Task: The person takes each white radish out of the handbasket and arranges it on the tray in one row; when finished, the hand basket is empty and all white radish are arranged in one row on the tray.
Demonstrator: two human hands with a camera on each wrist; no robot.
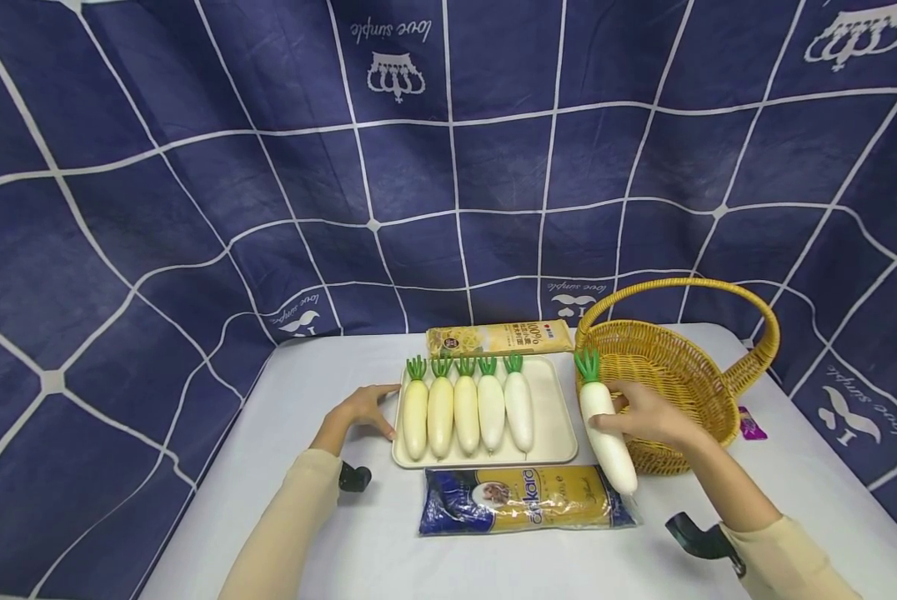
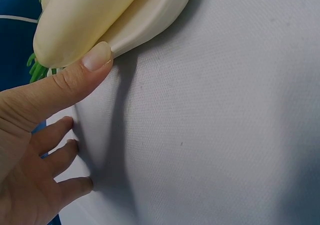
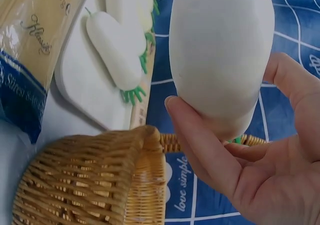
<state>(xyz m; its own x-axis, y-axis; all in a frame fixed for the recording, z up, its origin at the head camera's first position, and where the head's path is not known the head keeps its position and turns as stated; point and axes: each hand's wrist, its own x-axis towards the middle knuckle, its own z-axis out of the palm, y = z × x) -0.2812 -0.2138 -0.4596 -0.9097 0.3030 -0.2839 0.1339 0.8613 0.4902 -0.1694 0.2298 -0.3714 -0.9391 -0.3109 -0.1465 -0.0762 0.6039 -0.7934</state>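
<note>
My right hand [image 1: 647, 414] grips a white radish [image 1: 609, 442] with a green leafy top, holding it tilted in front of the wicker basket's left side. In the right wrist view, the fingers and thumb lie around the radish [image 3: 220, 50] above the basket rim. Several radishes [image 1: 466, 415] lie side by side on a cream tray [image 1: 553, 417], yellowish ones on the left and whiter ones on the right. At the tray's left edge is my left hand [image 1: 362, 408], its thumb [image 2: 75, 80] right at the rim and its other fingers spread apart.
The wicker basket [image 1: 719, 408] with a tall handle stands at the right. A pasta packet [image 1: 523, 500] lies in front of the tray, and a yellow noodle packet [image 1: 497, 337] behind it. A small purple packet [image 1: 751, 423] is beside the basket. Blue checked cloth [image 1: 418, 167] hangs around the table.
</note>
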